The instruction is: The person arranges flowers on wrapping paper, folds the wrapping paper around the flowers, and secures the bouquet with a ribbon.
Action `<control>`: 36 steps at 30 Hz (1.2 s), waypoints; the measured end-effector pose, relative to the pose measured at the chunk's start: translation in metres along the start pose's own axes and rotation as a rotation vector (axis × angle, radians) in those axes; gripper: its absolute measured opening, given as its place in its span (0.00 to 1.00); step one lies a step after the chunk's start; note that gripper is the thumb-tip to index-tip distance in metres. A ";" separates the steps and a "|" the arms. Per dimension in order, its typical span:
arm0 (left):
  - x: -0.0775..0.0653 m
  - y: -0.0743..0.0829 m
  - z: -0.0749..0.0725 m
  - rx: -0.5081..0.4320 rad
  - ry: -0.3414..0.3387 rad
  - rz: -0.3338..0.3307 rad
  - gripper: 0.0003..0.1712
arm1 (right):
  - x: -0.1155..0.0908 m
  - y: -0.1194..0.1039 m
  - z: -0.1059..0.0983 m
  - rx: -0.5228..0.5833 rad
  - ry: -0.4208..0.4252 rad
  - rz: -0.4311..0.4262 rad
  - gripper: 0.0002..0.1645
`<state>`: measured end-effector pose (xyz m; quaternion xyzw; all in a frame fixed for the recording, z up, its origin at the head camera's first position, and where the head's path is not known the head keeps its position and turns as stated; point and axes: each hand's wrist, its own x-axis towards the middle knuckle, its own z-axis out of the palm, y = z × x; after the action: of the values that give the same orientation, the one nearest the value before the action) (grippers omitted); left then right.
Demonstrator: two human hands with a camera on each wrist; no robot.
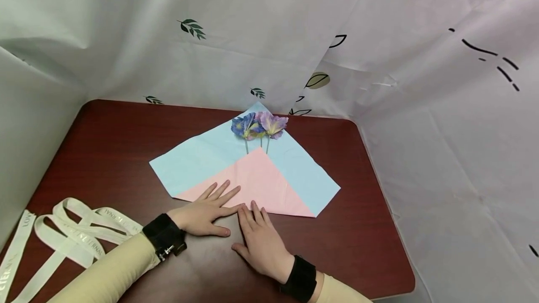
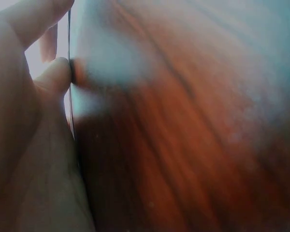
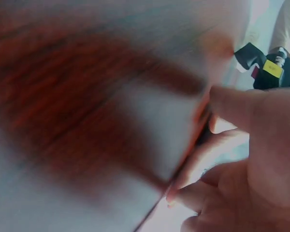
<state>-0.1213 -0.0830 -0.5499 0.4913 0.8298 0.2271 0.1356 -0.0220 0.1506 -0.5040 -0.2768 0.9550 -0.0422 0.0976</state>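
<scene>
A sheet of wrapping paper (image 1: 189,158), light blue with its lower part folded up as a pink triangle (image 1: 261,176), lies on the table. Blue and purple artificial flowers (image 1: 271,124) rest on the blue side, their thin stems running under the pink fold's tip. With fingers spread, my left hand (image 1: 206,212) lies over the fold's lower left edge. My right hand (image 1: 263,242) lies flat, its fingertips at the middle of the bottom crease, close beside the left fingertips. In the left wrist view the left thumb (image 2: 55,77) touches the tabletop; the right wrist view shows right fingers (image 3: 198,159) against it.
A loose heap of white printed ribbon (image 1: 80,235) lies at the table's left, beside my left forearm. The dark red wooden table (image 1: 337,247) has rounded corners. Pale curtain cloth (image 1: 219,64) with leaf prints hangs behind and along the sides.
</scene>
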 end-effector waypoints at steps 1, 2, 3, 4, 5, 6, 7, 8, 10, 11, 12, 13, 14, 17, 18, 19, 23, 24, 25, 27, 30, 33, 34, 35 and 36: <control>0.000 0.001 -0.001 0.002 -0.006 -0.007 0.44 | -0.001 0.001 -0.001 0.001 0.002 0.011 0.53; 0.000 0.001 -0.001 0.007 -0.009 -0.013 0.44 | -0.001 0.002 -0.001 0.002 0.004 0.022 0.53; 0.000 0.003 -0.003 0.000 -0.010 -0.015 0.44 | -0.002 0.003 -0.002 0.003 0.008 0.031 0.53; 0.001 0.005 -0.005 -0.005 -0.010 -0.015 0.44 | -0.002 0.004 -0.002 0.003 0.012 0.036 0.52; 0.001 0.007 -0.007 -0.010 -0.011 -0.013 0.44 | -0.003 0.006 -0.003 0.001 0.015 0.039 0.51; 0.001 0.009 -0.010 -0.008 -0.019 -0.014 0.44 | -0.004 0.008 -0.003 -0.001 0.017 0.043 0.51; 0.000 0.011 -0.013 -0.007 -0.026 -0.016 0.44 | -0.005 0.010 -0.004 0.001 0.016 0.047 0.50; 0.000 0.012 -0.015 0.000 -0.032 -0.014 0.43 | -0.006 0.013 -0.005 0.002 0.018 0.052 0.49; 0.000 0.015 -0.020 0.023 -0.054 -0.017 0.43 | -0.009 0.017 -0.006 0.005 0.011 0.061 0.48; -0.001 0.015 -0.022 0.034 -0.068 -0.022 0.43 | -0.011 0.020 -0.006 0.005 0.009 0.065 0.48; -0.002 0.015 -0.023 0.043 -0.082 -0.028 0.43 | -0.013 0.023 -0.006 0.003 0.006 0.066 0.47; -0.002 0.014 -0.024 0.047 -0.088 -0.030 0.43 | -0.015 0.025 -0.006 0.003 0.007 0.069 0.47; -0.004 0.014 -0.026 0.050 -0.093 -0.034 0.43 | -0.017 0.028 -0.006 0.004 0.012 0.071 0.47; -0.009 0.011 -0.028 0.048 -0.092 -0.046 0.43 | -0.025 0.034 -0.004 0.011 0.035 0.084 0.46; -0.012 0.009 -0.029 0.047 -0.086 -0.048 0.43 | -0.028 0.037 -0.004 0.015 0.042 0.094 0.46; -0.014 0.008 -0.029 0.046 -0.077 -0.049 0.43 | -0.031 0.039 -0.003 0.017 0.049 0.104 0.46; -0.021 0.005 -0.028 0.045 -0.031 -0.036 0.42 | -0.043 0.046 -0.001 0.024 0.065 0.154 0.46; -0.022 0.004 -0.028 0.034 -0.019 -0.031 0.42 | -0.045 0.047 -0.001 0.028 0.069 0.166 0.45; -0.022 0.003 -0.027 0.031 -0.007 -0.027 0.42 | -0.047 0.049 -0.001 0.031 0.070 0.176 0.45; -0.023 0.003 -0.026 0.030 0.005 -0.021 0.42 | -0.051 0.052 -0.001 0.043 0.071 0.198 0.44; -0.023 0.003 -0.027 0.046 -0.016 -0.036 0.42 | -0.056 0.057 -0.002 0.058 0.062 0.227 0.43; -0.026 0.003 -0.026 0.059 -0.023 -0.047 0.42 | -0.064 0.066 -0.003 0.096 0.042 0.250 0.42; -0.027 0.003 -0.026 0.061 -0.017 -0.047 0.42 | -0.066 0.069 -0.003 0.107 0.038 0.253 0.42; -0.028 0.003 -0.026 0.060 0.000 -0.041 0.42 | -0.068 0.073 -0.002 0.119 0.035 0.256 0.42; -0.030 0.002 -0.025 0.063 0.021 -0.032 0.41 | -0.071 0.076 -0.002 0.132 0.032 0.258 0.42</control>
<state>-0.1168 -0.1144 -0.5272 0.4797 0.8457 0.2037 0.1151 -0.0034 0.2524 -0.5009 -0.1442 0.9792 -0.0966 0.1052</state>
